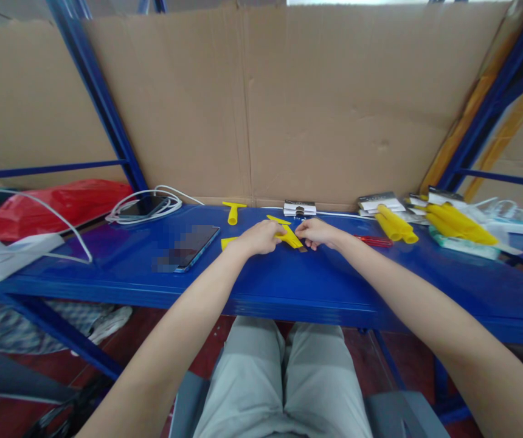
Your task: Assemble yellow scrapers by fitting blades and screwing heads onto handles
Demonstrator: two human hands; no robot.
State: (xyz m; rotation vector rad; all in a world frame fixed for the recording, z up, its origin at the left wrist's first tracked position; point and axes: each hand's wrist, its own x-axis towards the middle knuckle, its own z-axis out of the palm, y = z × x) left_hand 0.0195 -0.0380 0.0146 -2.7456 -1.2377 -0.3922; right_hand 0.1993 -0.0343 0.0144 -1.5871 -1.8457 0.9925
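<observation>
The left hand (261,238) grips a yellow tool (292,237) at its three o'clock; the right hand (318,233) curls by its tip, hold unclear. Table (298,283) spreads to its front edge, six o'clock; phone (197,243), nine.

I count two hands of my own, a left hand (261,238) and a right hand (318,233), over one blue table (284,283). Apart from them I make out one yellow T-shaped piece (233,214), two yellow bundles (393,224), one large phone (194,245), one red item (373,241) and one white cable coil (171,207). The yellow parts (291,236) at my fingertips overlap too much for me to number.
</observation>
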